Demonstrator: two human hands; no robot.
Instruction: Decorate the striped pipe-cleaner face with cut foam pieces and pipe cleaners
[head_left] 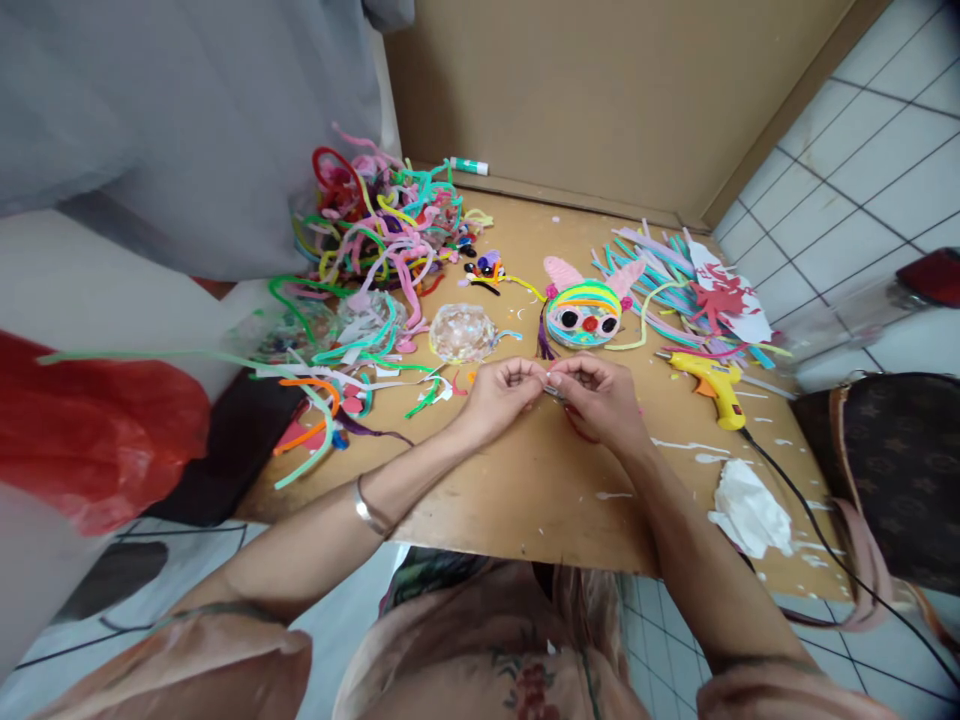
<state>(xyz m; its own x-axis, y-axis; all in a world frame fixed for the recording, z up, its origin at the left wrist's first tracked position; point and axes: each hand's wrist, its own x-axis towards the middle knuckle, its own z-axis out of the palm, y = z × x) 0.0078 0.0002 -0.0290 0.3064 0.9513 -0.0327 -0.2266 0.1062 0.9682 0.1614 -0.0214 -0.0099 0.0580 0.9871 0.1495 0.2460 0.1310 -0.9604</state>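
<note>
My left hand (504,398) and my right hand (600,395) meet over the front middle of the table. The left fingers are pinched together at the tips on something too small to make out. Closed in my right hand is a pair of scissors (555,392); a short bit of metal and part of a red handle show, the rest hidden by the palm. Just beyond my hands sits a decorated animal face (583,322) with pink ears, black eyes, a red nose and coloured pipe-cleaner stripes. A clear, shiny round plastic piece (462,333) lies to its left.
A tangled heap of pipe cleaners (382,225) fills the back left. More pipe cleaners (660,280) lie back right. A yellow glue gun (709,385) with a trailing cord, crumpled tissue (751,508) and a brown bag (885,480) are on the right. A glue stick (469,166) lies at the back.
</note>
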